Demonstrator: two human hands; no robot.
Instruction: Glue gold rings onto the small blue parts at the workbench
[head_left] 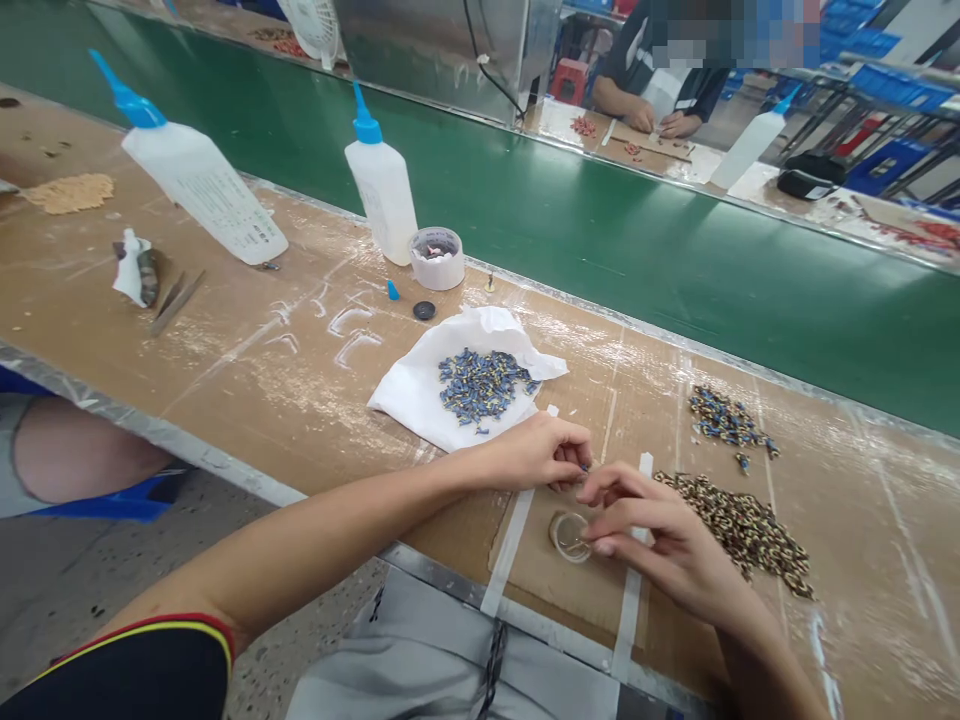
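My left hand [541, 452] is closed in a pinch, and a tiny speck of blue shows at its fingertips, apparently one of the small blue pieces. Close beside it, my right hand [656, 525] has its fingers drawn together; what they hold, if anything, is too small to make out. Just under the right fingertips sits a small round clear dish [571, 540] on a taped cardboard piece [529, 560]. Behind my left hand, many small blue-and-yellow pieces [480, 385] lie on a white sheet [412, 390]. Right of my right hand spreads a pile of small dark-and-gold pieces [742, 530].
Another pile of blue-and-gold pieces [727, 418] lies farther back. White bottles with blue nozzles [381, 195] [202, 185] and a tape roll [437, 260] stand near the green belt [600, 230]. Tweezers [178, 302] rest at left. Across the belt a person works.
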